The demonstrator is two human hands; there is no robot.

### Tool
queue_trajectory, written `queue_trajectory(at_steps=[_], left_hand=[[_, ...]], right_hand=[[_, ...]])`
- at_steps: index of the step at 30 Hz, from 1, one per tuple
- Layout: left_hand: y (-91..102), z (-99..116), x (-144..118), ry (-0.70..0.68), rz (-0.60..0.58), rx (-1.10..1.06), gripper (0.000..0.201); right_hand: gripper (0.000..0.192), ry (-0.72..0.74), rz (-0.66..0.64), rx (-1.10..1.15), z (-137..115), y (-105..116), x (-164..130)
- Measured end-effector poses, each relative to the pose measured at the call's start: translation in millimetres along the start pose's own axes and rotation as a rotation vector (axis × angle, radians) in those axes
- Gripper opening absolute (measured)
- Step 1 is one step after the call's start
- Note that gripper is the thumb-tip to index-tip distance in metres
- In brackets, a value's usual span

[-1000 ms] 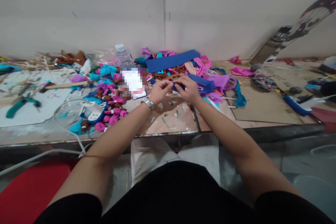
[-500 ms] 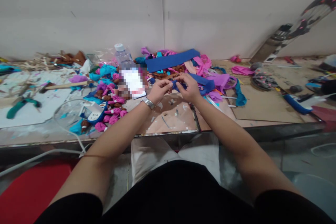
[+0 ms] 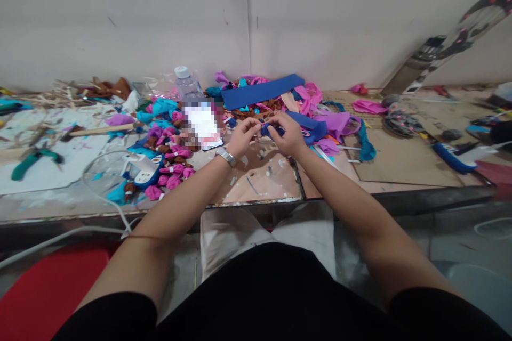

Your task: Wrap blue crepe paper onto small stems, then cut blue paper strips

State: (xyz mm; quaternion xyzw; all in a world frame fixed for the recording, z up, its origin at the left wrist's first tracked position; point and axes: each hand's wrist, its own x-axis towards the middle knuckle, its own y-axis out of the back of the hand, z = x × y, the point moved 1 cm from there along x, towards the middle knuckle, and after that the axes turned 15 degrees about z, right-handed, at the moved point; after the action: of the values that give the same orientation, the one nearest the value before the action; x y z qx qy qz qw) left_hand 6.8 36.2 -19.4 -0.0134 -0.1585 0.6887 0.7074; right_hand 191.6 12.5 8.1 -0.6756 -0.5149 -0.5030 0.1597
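Observation:
Over the middle of the table, my right hand (image 3: 287, 133) is closed on a small bunched piece of dark blue fabric (image 3: 265, 130). My left hand (image 3: 245, 137), with a metal watch (image 3: 226, 157) at its wrist, is pinched just left of the fabric; what lies between its fingertips is too small to make out. Behind the hands a flat blue fabric strip (image 3: 262, 91) lies on a heap of pink, purple, teal and brown scraps. Another blue piece (image 3: 314, 129) rests right of my right hand. Left of my left hand stands a phone (image 3: 204, 127) with a lit screen.
A capped clear bottle (image 3: 188, 84) stands behind the phone. Several pink knotted bundles (image 3: 172, 169) lie beside a power strip (image 3: 147, 171) with a white cable. Further left are a hammer (image 3: 102, 130) and green-handled pliers (image 3: 34, 162). Cardboard (image 3: 404, 162) and another power strip (image 3: 454, 159) lie right.
My left fingertips have drawn slightly left, away from the blue fabric, leaving a small gap. My right hand has kept its place with the fabric.

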Motion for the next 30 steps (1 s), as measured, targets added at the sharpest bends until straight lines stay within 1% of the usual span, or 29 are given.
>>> queue_trajectory(at_steps=[2, 4, 7, 13, 18, 25, 30], left_hand=[[1.6, -1.3, 1.6, -0.080, 0.024, 0.055, 0.042], [2.8, -1.6, 2.5, -0.136, 0.017, 0.112, 0.046], [4.0, -0.7, 2.4, -0.152, 0.002, 0.161, 0.050], [6.4, -4.4, 3.2, -0.129, -0.015, 0.207, 0.051], [6.8, -12.5, 6.0, -0.070, -0.040, 0.108, 0.046], [2.2, -4.1, 3.7, 0.023, -0.011, -0.021, 0.049], [-0.3, -1.9, 0.9, 0.077, -0.013, -0.064, 0.051]], right_hand=[[0.030, 0.023, -0.030, -0.019, 2.8, -0.9, -0.3], [0.029, 0.046, -0.045, -0.027, 4.9, -1.5, -0.6], [0.031, 0.063, -0.050, -0.017, 5.4, -1.4, -0.7], [0.039, 0.042, -0.036, 0.005, 5.1, -0.2, -0.5], [0.039, 0.034, -0.039, 0.052, 7.5, -0.1, -0.6], [0.034, 0.039, 0.006, 0.061, 5.2, 0.8, -0.1], [0.032, 0.036, 0.031, 0.056, 5.1, 1.1, -0.2]])
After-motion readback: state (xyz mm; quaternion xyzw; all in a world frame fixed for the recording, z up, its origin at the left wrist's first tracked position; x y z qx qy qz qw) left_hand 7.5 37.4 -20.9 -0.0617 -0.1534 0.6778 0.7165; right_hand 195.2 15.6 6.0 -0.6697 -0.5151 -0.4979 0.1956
